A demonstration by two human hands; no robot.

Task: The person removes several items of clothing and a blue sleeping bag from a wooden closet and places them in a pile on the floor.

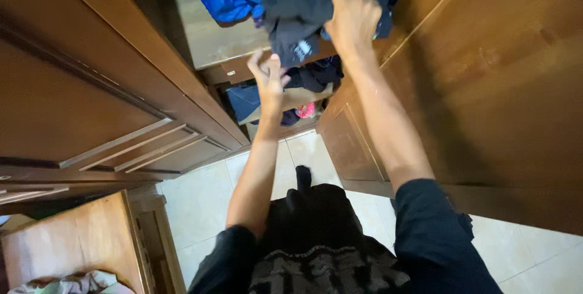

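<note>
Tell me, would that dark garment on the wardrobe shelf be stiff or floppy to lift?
Probably floppy: the dark garment is crumpled and sags over the shelf edge. Likely light, since the right hand presses it with spread fingers while the left hand reaches beneath.

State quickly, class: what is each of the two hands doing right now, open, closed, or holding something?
Left hand: open, fingers under the dark garment, touching it from below.
Right hand: open, fingers spread and pressed flat on the dark garment on the shelf.
</note>
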